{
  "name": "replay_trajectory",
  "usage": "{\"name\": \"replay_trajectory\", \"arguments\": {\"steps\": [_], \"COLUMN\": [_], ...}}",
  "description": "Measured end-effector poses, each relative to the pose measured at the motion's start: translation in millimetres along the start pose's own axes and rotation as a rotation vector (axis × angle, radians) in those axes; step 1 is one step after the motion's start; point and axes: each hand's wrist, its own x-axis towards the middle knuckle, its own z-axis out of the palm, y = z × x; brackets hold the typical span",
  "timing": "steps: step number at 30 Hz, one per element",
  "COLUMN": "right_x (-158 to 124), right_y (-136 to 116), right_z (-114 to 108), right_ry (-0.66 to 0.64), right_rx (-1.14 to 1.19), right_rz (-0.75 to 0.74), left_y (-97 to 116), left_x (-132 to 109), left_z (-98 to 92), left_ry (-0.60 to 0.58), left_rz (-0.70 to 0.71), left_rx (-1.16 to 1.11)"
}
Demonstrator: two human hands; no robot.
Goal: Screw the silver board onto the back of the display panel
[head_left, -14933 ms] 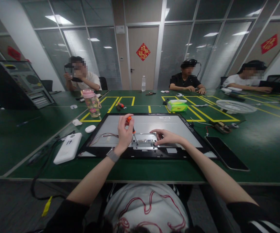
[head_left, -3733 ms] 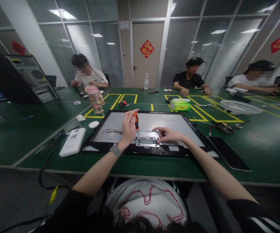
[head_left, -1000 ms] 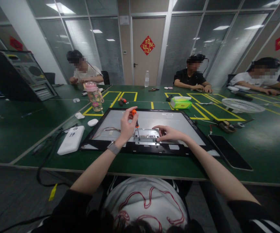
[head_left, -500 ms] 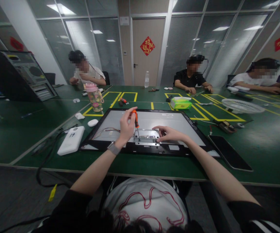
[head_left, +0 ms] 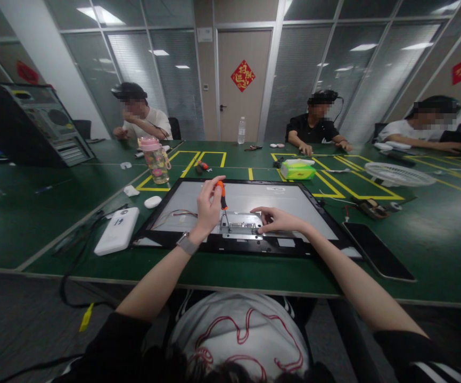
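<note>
Barely any change from half a second ago: the screwdriver (head_left: 222, 194) handle leans a touch more upright, both hands stay put. At the far left of the bench (head_left: 434, 234) a co-worker now dips the head with a hand up at the face.

Left hand (head_left: 207, 208): grip closed on the orange screwdriver handle, thumb and fingertips pinching it near the top, index finger stretched out above. The shaft points down and its tip sits on the left end of the metal plate (head_left: 241, 224). A watch (head_left: 185, 243) is on that wrist.

Right hand (head_left: 277, 219): grip open, holding nothing, fingers spread flat and pressing on the right end of the same plate.

The plate lies near the front edge of a screen panel (head_left: 282, 199), which lies flat on the bench right in front of the person, grey back side up in a black frame. Thin red and white wires (head_left: 174, 215) run over the panel left of the plate.

Left of the panel: a white box (head_left: 116, 232) and a small white mouse (head_left: 153, 201). Right of it: a black phone (head_left: 378, 251), flat. Behind it: a pink-lidded bottle (head_left: 155, 160), a green tissue pack (head_left: 297, 170) and a white fan grille (head_left: 400, 174). An open computer case (head_left: 42, 125) stands far left. Two more people sit across the bench, arms on it.
</note>
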Motion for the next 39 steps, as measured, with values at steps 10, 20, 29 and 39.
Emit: {"name": "replay_trajectory", "arguments": {"steps": [10, 20, 29, 39], "right_x": [0.3, -0.2, -0.1, 0.0], "right_y": [1.7, -1.2, 1.0, 1.9], "right_z": [-0.4, -0.4, -0.3, -0.7], "right_ry": [-0.004, 0.001, 0.0, -0.006], "right_rx": [-0.014, -0.032, -0.014, -0.013], "right_rz": [-0.008, 0.003, -0.014, -0.016], "left_y": [3.5, -1.8, 3.6, 2.6], "left_x": [-0.9, -1.5, -1.8, -2.1], "left_z": [-1.2, 2.1, 0.6, 0.5], "left_ry": [0.023, 0.049, 0.022, -0.002], "left_rz": [0.052, 0.013, 0.016, -0.025], "left_rx": [0.042, -0.006, 0.016, -0.021]}}
